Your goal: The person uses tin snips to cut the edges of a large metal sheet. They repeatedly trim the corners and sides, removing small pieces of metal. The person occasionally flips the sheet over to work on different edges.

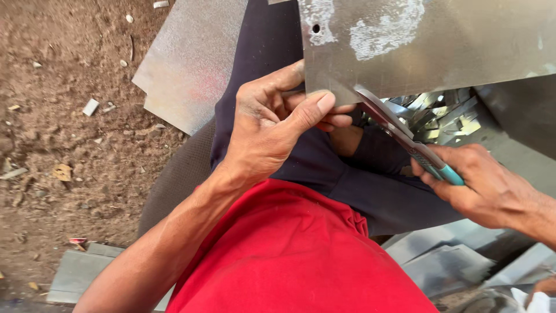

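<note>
Bare dirt ground (63, 133) w/ pebbles and small scraps fills the left side; person sits above it in a red shirt (289, 255) and dark trousers (370, 185), view looking straight down into the lap. Left hand (272, 124) is closed in a pinch on the lower-left corner of a metal sheet (428, 40): thumb lies on the top face at the edge, other fingers curl underneath, so the sheet runs up and to the right from the hand, over the knees. Right hand (480, 185) is wrapped shut around the teal-handled end of tin snips (405, 142), at the right, lower than the sheet. Snips point up-left from that hand, blade tips touching the sheet's lower edge just beside the left thumb; can't tell how far the blades are spread. Sheet is dull grey w/ whitish patches and a small hole near its left edge. Below the sheet, btw the two hands, a heap of shiny cut metal strips (446, 113) lies past the knees. Farther out: another flat metal sheet (191, 58) on the ground at upper left, beside the leg, a grey slab (81, 272) at bottom left, and stacked grey metal pieces (446, 261) at lower right, under the right forearm.
</note>
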